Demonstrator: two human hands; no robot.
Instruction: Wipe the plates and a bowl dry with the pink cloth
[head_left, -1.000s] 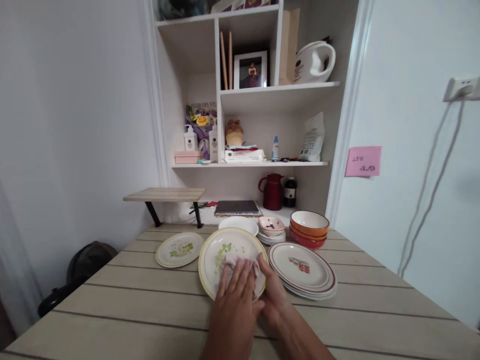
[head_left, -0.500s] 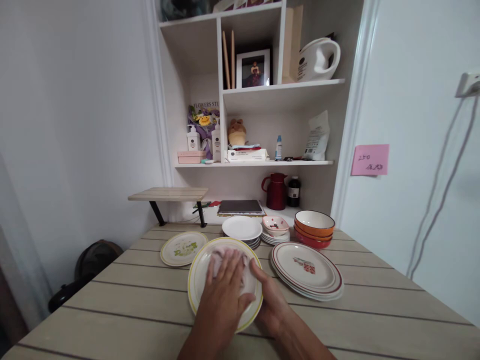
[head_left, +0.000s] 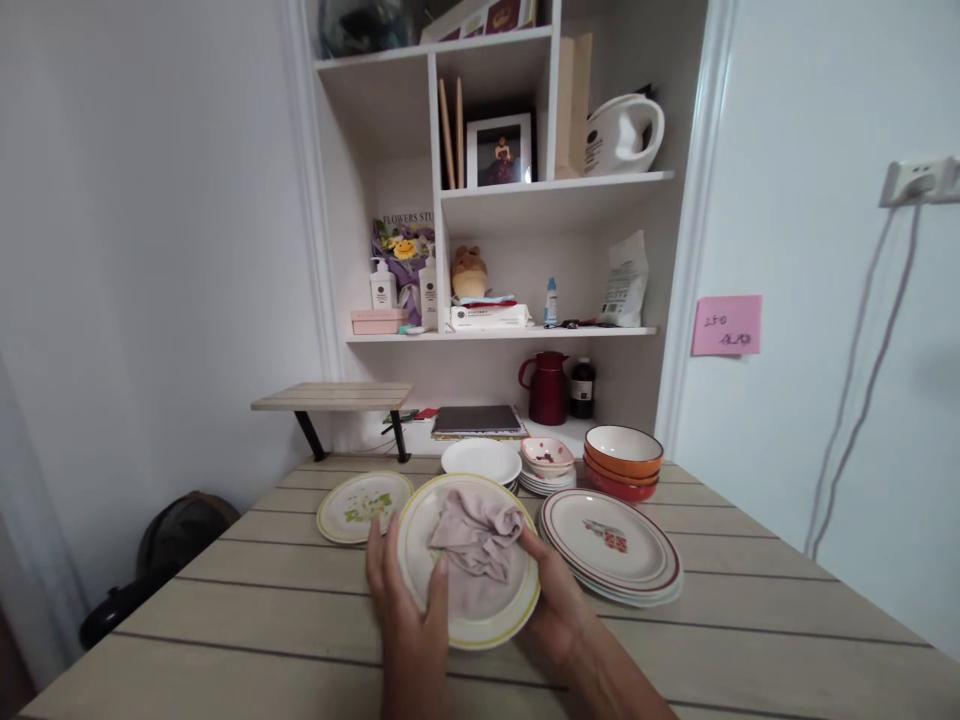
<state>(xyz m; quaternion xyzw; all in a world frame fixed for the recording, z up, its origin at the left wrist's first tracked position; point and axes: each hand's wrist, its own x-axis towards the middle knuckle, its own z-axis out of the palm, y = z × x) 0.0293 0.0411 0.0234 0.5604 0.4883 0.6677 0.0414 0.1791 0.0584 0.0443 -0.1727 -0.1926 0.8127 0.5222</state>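
A round plate with a yellow rim lies on the wooden table, and a crumpled pale pink cloth rests on top of it. My left hand grips the plate's left edge, thumb over the rim and fingers wrapped round it. My right hand holds the plate's right edge, with the thumb close to the cloth. Both forearms come in from the bottom of the view.
A smaller green-patterned plate lies to the left. Red-rimmed plates are stacked to the right. Behind stand white plates, a small pink dish and stacked orange and red bowls. Shelves with a red jug fill the back wall.
My left hand has lifted off the cloth, where it was pressing flat, and moved to the plate's left edge. The cloth now lies bunched and uncovered on the plate.
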